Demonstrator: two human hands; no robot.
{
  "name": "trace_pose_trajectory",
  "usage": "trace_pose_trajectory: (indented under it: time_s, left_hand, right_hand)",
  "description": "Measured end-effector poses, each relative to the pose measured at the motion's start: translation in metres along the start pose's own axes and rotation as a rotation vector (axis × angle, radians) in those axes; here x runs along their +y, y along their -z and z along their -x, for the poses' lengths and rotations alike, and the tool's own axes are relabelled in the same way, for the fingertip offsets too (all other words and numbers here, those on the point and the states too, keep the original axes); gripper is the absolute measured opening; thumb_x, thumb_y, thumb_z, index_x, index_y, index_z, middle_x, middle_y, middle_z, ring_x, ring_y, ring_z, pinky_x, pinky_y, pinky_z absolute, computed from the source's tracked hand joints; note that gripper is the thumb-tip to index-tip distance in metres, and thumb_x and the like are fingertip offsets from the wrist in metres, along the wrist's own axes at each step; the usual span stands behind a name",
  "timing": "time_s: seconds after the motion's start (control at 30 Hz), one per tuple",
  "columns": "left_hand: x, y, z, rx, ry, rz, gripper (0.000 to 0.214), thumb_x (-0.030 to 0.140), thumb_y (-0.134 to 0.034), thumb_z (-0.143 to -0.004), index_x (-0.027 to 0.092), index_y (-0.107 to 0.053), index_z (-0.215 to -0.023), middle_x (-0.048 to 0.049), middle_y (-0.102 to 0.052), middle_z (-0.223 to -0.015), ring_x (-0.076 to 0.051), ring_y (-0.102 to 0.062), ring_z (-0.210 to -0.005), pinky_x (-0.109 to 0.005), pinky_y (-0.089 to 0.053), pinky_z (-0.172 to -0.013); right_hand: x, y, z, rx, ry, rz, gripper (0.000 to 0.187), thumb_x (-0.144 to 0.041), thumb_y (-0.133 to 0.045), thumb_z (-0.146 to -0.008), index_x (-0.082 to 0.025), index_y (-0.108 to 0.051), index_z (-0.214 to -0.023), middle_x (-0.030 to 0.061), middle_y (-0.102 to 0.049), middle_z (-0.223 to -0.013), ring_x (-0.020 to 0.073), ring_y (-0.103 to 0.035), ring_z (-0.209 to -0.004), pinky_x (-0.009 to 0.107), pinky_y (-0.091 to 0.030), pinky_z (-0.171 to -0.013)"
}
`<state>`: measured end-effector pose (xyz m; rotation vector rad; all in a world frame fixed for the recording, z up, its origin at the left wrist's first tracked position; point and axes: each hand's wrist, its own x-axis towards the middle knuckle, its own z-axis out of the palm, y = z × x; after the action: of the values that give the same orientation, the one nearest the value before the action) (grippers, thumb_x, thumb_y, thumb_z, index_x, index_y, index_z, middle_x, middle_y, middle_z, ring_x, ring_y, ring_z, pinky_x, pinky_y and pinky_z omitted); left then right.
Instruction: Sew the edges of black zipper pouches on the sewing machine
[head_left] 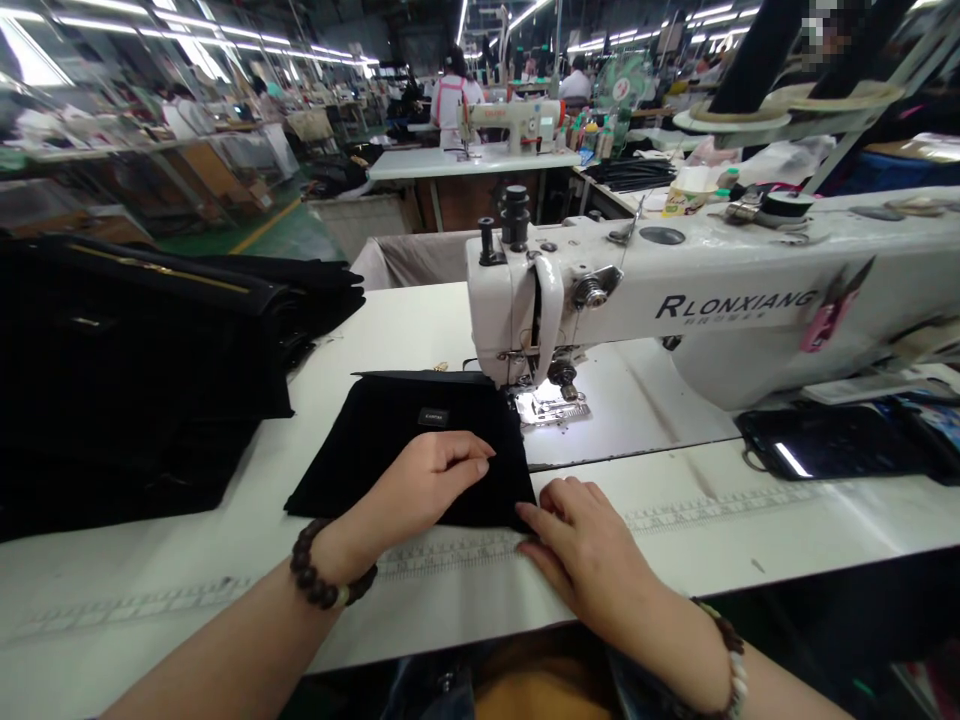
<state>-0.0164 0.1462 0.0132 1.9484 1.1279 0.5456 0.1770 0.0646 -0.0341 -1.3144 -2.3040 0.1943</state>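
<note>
A black fabric piece (pixel 375 450) with a small dark label (pixel 433 417) lies flat on the sewing table, its right edge beside the presser foot (pixel 551 408). My left hand (pixel 427 480) rests over the middle of this piece, fingers curled and thumb close to the forefinger. Whatever is between those fingertips is too small to make out. At the near right corner of the fabric, my right hand (pixel 585 540) has its forefinger on the edge and its thumb just below, closed around the corner. The white sewing machine (pixel 637 290) stands behind, its needle area lit.
A tall stack of black bag pieces (pixel 135 380) fills the table's left side. A ruler strip (pixel 450 555) runs along the front. On the right lie a phone (pixel 832 440) and pink-handled snips (pixel 831 318) against the machine arm. Another machine (pixel 510 125) and a person (pixel 454 95) are farther back.
</note>
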Motion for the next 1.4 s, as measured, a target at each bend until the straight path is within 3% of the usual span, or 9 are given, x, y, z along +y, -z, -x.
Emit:
trace_pose_trajectory:
  time_s: [0.13, 0.3, 0.4, 0.5, 0.67, 1.03, 1.13, 1.23, 1.4]
  left_hand:
    - [0.003, -0.001, 0.002, 0.329, -0.198, -0.227, 0.019, 0.020, -0.041, -0.087, 0.013, -0.059, -0.085, -0.0051, -0.064, -0.090, -0.016, -0.059, -0.085, -0.028, -0.047, -0.081]
    - [0.003, -0.025, 0.011, 0.219, -0.617, -0.548, 0.019, 0.012, -0.040, -0.086, 0.009, -0.058, -0.086, -0.0103, -0.062, -0.091, -0.019, -0.059, -0.084, -0.032, -0.051, -0.076]
    - [-0.003, -0.043, 0.017, 0.166, -0.719, -0.679, 0.021, 0.009, -0.039, -0.086, 0.007, -0.059, -0.089, -0.0118, -0.064, -0.093, -0.021, -0.060, -0.084, -0.036, -0.052, -0.075]
    - [-0.010, -0.052, 0.021, 0.125, -0.729, -0.695, 0.023, 0.006, -0.038, -0.085, 0.007, -0.060, -0.093, -0.0117, -0.064, -0.097, -0.022, -0.060, -0.089, -0.037, -0.052, -0.078]
    - [-0.018, -0.048, 0.022, 0.080, -0.757, -0.608, 0.021, 0.007, -0.040, -0.085, 0.006, -0.060, -0.093, -0.0113, -0.065, -0.094, -0.020, -0.060, -0.088, -0.035, -0.053, -0.079]
    - [-0.017, -0.045, 0.021, 0.044, -0.664, -0.416, 0.018, 0.008, -0.043, -0.085, 0.008, -0.059, -0.093, -0.0095, -0.064, -0.094, -0.019, -0.059, -0.088, -0.033, -0.053, -0.081]
    - [-0.020, -0.048, 0.021, 0.055, -0.741, -0.481, 0.018, 0.006, -0.043, -0.084, 0.006, -0.060, -0.090, -0.0111, -0.065, -0.093, -0.020, -0.060, -0.086, -0.036, -0.053, -0.079]
    - [-0.023, -0.050, 0.022, 0.057, -0.723, -0.462, 0.017, 0.005, -0.044, -0.084, 0.007, -0.060, -0.090, -0.0106, -0.065, -0.094, -0.020, -0.060, -0.085, -0.035, -0.054, -0.077]
    - [-0.027, -0.049, 0.022, 0.055, -0.653, -0.383, 0.016, 0.009, -0.046, -0.085, 0.010, -0.060, -0.092, -0.0086, -0.065, -0.096, -0.018, -0.060, -0.085, -0.033, -0.053, -0.079]
  right_hand:
    - [0.000, -0.003, 0.004, 0.014, 0.069, 0.089, 0.024, -0.021, -0.056, -0.082, -0.011, -0.061, -0.103, 0.0070, -0.054, -0.075, 0.0204, -0.044, -0.070, 0.033, -0.036, -0.062]
    - [0.002, -0.004, 0.007, 0.018, 0.095, 0.132, 0.024, -0.025, -0.056, -0.083, -0.014, -0.061, -0.104, 0.0056, -0.053, -0.073, 0.0191, -0.043, -0.069, 0.032, -0.033, -0.063]
    - [0.002, -0.001, 0.008, -0.001, 0.092, 0.113, 0.018, -0.027, -0.058, -0.082, -0.019, -0.063, -0.097, 0.0036, -0.052, -0.071, 0.0180, -0.042, -0.068, 0.032, -0.030, -0.063]
    - [0.002, 0.001, 0.010, -0.014, 0.089, 0.091, 0.016, -0.026, -0.061, -0.079, -0.021, -0.063, -0.094, 0.0024, -0.051, -0.070, 0.0177, -0.041, -0.067, 0.031, -0.029, -0.063]
    - [0.003, 0.001, 0.016, -0.006, 0.099, 0.073, 0.017, -0.024, -0.056, -0.082, -0.019, -0.062, -0.098, 0.0025, -0.049, -0.069, 0.0179, -0.040, -0.067, 0.032, -0.029, -0.065]
    - [0.002, 0.002, 0.014, 0.027, 0.115, 0.041, 0.023, -0.025, -0.043, -0.090, -0.016, -0.062, -0.097, 0.0028, -0.049, -0.066, 0.0170, -0.040, -0.063, 0.032, -0.031, -0.065]
    - [0.005, 0.007, 0.015, 0.050, 0.128, -0.051, 0.023, -0.020, -0.040, -0.091, -0.015, -0.063, -0.085, 0.0025, -0.049, -0.063, 0.0157, -0.040, -0.062, 0.031, -0.033, -0.064]
    - [0.013, 0.011, 0.016, 0.106, 0.093, -0.087, 0.025, -0.014, -0.042, -0.089, -0.014, -0.058, -0.070, 0.0032, -0.049, -0.061, 0.0153, -0.040, -0.061, 0.029, -0.034, -0.060]
    - [0.023, 0.010, 0.011, 0.059, 0.195, -0.007, 0.018, -0.010, -0.041, -0.088, -0.010, -0.058, -0.094, 0.0066, -0.055, -0.072, 0.0169, -0.043, -0.067, 0.030, -0.038, -0.061]
